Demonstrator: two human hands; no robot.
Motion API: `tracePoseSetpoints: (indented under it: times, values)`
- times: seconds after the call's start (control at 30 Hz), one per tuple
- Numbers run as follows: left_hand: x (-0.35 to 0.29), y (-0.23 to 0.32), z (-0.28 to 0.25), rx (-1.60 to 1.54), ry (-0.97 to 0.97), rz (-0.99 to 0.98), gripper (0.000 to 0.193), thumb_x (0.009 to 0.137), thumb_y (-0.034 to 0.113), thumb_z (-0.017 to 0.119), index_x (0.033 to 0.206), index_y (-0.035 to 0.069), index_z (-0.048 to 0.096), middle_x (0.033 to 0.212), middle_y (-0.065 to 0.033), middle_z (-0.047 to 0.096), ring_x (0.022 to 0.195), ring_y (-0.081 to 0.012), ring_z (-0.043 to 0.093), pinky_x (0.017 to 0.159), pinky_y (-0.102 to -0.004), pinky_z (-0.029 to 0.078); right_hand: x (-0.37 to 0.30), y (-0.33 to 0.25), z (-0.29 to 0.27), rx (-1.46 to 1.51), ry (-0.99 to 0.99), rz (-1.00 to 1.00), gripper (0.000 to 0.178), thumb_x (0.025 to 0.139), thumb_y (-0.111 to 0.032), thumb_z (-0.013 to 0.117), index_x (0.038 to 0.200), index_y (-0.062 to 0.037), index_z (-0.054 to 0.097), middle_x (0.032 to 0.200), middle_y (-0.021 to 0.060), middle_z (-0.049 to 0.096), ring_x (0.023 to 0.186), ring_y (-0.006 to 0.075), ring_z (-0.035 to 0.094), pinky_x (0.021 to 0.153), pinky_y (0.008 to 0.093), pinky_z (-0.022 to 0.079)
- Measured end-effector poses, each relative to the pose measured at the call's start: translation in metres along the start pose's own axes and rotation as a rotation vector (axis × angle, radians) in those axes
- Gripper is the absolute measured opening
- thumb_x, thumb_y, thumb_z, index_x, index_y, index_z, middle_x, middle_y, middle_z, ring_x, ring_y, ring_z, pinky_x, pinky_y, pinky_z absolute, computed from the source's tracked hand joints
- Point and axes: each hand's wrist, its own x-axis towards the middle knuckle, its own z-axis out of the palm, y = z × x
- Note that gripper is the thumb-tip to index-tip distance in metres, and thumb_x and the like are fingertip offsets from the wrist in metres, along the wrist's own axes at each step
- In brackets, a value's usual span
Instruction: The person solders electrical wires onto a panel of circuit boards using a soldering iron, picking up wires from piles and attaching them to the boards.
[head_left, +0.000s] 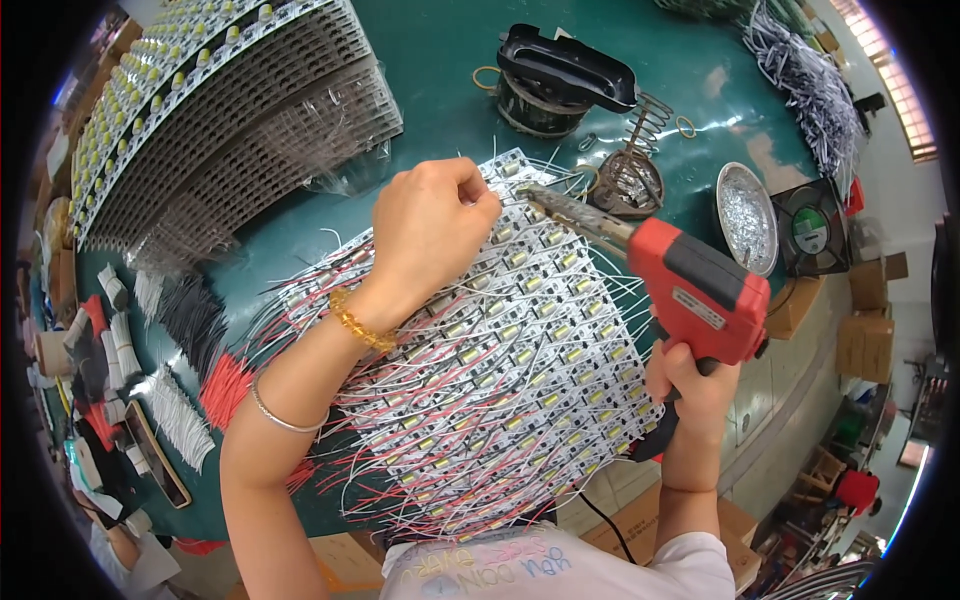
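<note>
A large panel of white circuit boards (pixel 545 345) lies in front of me, with rows of yellow parts and many white, red and black wires sticking out. My left hand (pixel 435 225) is over its far edge, thumb and forefinger pinched together on a thin white wire whose end is partly hidden. In my right hand (pixel 695 385) is a red soldering gun (pixel 695 290), gripped by its handle. Its metal tip reaches leftward to the panel's far edge, close to my left fingertips.
Stacked board panels (pixel 260 120) stand far left. Cut wire bundles (pixel 190 320) and a phone (pixel 158 455) lie at left. Beyond the panel are a black tray on a round tin (pixel 545 100), a coiled iron stand (pixel 635 175), a metal bowl (pixel 747 220) and a fan (pixel 812 228).
</note>
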Motion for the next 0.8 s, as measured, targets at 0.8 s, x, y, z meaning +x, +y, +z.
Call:
tracePoseSetpoints:
  times: [0.8]
  values:
    - [-0.011, 0.009, -0.013, 0.093, 0.251, 0.39, 0.007, 0.079, 0.01, 0.065, 0.075, 0.004, 0.064, 0.069, -0.0096, 0.06, 0.06, -0.0269, 0.059, 0.055, -0.0366, 0.045, -0.022, 0.011, -0.013, 0.073, 0.177, -0.267, 0.068, 0.084, -0.04, 0.066, 0.118, 0.0147, 0.044, 0.048, 0.0038, 0.046, 0.035, 0.0111, 0.041, 0.036, 0.0231, 0.034]
